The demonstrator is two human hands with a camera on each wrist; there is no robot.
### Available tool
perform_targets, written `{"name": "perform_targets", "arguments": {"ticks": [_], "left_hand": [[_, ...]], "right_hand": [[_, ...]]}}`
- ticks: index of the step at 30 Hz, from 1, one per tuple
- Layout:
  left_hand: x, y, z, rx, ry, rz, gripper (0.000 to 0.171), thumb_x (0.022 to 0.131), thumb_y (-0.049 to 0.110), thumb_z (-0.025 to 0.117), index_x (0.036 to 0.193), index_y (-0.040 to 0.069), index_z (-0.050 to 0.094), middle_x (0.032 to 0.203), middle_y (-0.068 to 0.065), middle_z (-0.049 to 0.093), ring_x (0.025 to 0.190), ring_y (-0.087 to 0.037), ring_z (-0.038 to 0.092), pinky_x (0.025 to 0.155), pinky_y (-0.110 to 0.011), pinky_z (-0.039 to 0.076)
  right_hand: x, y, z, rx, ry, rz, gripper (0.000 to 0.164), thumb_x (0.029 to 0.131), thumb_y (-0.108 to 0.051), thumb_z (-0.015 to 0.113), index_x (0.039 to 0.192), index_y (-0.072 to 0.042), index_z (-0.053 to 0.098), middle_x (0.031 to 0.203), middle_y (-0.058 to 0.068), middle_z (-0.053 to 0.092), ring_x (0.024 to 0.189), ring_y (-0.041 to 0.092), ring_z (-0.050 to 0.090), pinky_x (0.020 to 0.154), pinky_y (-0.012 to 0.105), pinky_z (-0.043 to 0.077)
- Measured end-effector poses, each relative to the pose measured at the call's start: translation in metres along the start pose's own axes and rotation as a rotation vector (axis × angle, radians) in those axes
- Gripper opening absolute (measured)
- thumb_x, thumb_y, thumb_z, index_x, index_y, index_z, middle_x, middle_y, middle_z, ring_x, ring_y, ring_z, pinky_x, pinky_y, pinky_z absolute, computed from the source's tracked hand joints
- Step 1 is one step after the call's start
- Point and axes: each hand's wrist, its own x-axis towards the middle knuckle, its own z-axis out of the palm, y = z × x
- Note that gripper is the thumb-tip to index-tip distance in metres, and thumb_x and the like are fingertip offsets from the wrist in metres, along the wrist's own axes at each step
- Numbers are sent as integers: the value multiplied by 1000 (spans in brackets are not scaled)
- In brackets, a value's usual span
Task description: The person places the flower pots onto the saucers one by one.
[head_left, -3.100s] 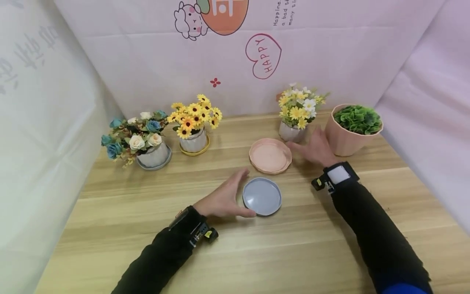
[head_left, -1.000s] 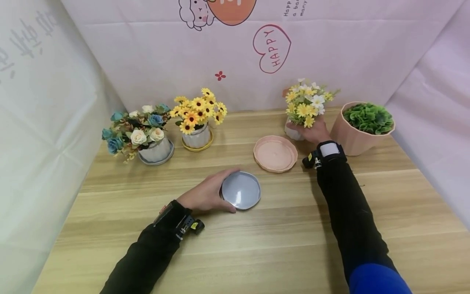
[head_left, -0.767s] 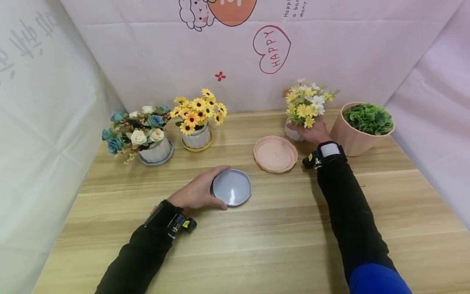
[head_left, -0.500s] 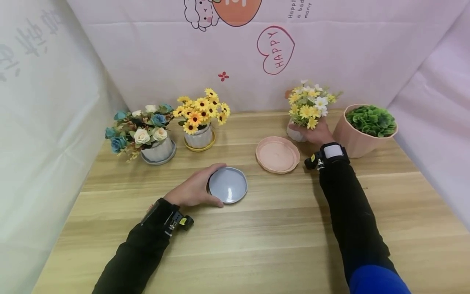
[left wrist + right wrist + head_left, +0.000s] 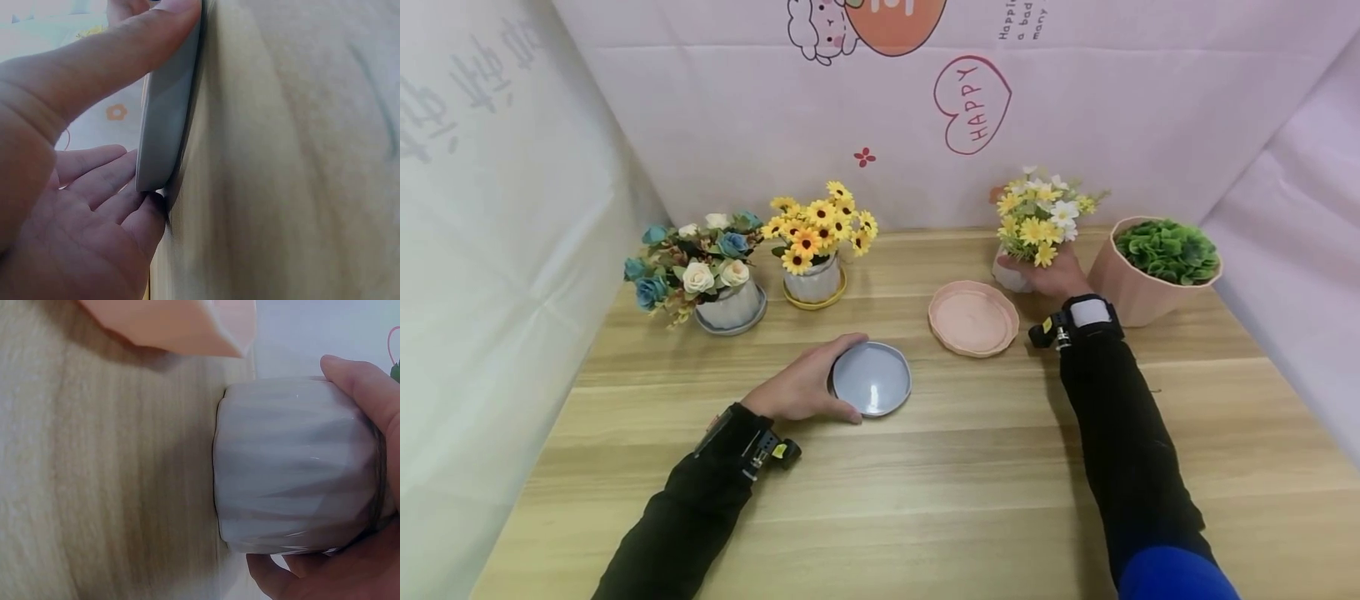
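In the head view, my left hand [image 5: 805, 385] holds a blue-grey saucer [image 5: 872, 379] by its left edge, the thumb at the near rim and the fingers at the far one. The left wrist view shows the saucer's side wall [image 5: 165, 125] low over the wooden surface, between thumb and fingers. My right hand [image 5: 1060, 275] grips a small white ribbed flowerpot [image 5: 294, 462] round its upper part. Yellow and white daisies [image 5: 1037, 223] rise from this pot and hide some of the fingers. A pink saucer [image 5: 973, 318] with a wavy rim lies between the two hands.
At the left stand a pot of blue and cream roses [image 5: 700, 271] on a grey saucer and a pot of small sunflowers [image 5: 816, 229] on a yellow saucer. A large pink pot [image 5: 1138, 292] with green leaves stands just right of my right hand. Printed cloth [image 5: 737, 125] closes off the back.
Since the earliest frame, my left hand has taken hold of the blue-grey saucer and moved it left. My right hand has closed round the daisy pot. Over the last half second both hands stay nearly still.
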Motion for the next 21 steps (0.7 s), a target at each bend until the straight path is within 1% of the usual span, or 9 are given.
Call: {"name": "perform_targets", "arguments": {"ticks": [6,15,21], "left_hand": [[0,0,0,2,-1,-12,114,74,25,99,165,8,31,162,-13,48,148,-30,49,125,-49,42],[0,0,1,-5,-8,-20,114,75,26,99,165,8,31,163,-13,46,149,-29,48,125,-48,41],[0,0,0,-10,-5,-25,115,74,25,99,165,8,31,163,-13,47,149,-30,48,126,-48,41]], "right_hand": [[0,1,-1,4,-2,-10,113,91,-49,81,170,-24,4,176,9,18,164,32,19,134,58,16],[-6,-2,-1,-26,-2,-20,114,92,-51,79,171,-23,1,177,10,15,164,33,17,134,59,16],[-10,-4,-1,-17,-11,-50,109,92,-47,80,170,-23,7,175,10,20,163,32,20,134,59,18]]}}
